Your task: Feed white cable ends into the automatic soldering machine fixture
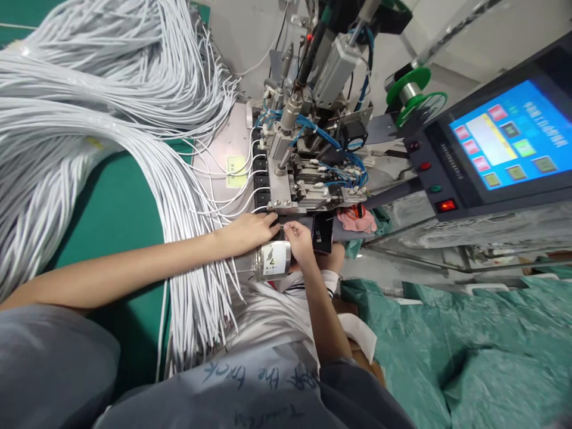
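My left hand (250, 232) reaches in over the white cables (192, 286), its fingertips pressed down at the black blocks (261, 187) along the machine's front. Close beside it, my right hand (298, 238) pinches a small thing, probably a wire end, too small to make out. Several white cables run into the black blocks under the metal head of the machine (280, 149). Just below the hands is a box with a white label (274, 259). A dark tray (322, 232) lies right of my right hand.
Large bundles of white cable (111, 89) cover the green table (111, 208) at left. A control screen (513, 140) stands at right, near a green spool (409, 92). A pink cloth (357, 219) lies beside the machine; green sacks (500, 357) fill the lower right.
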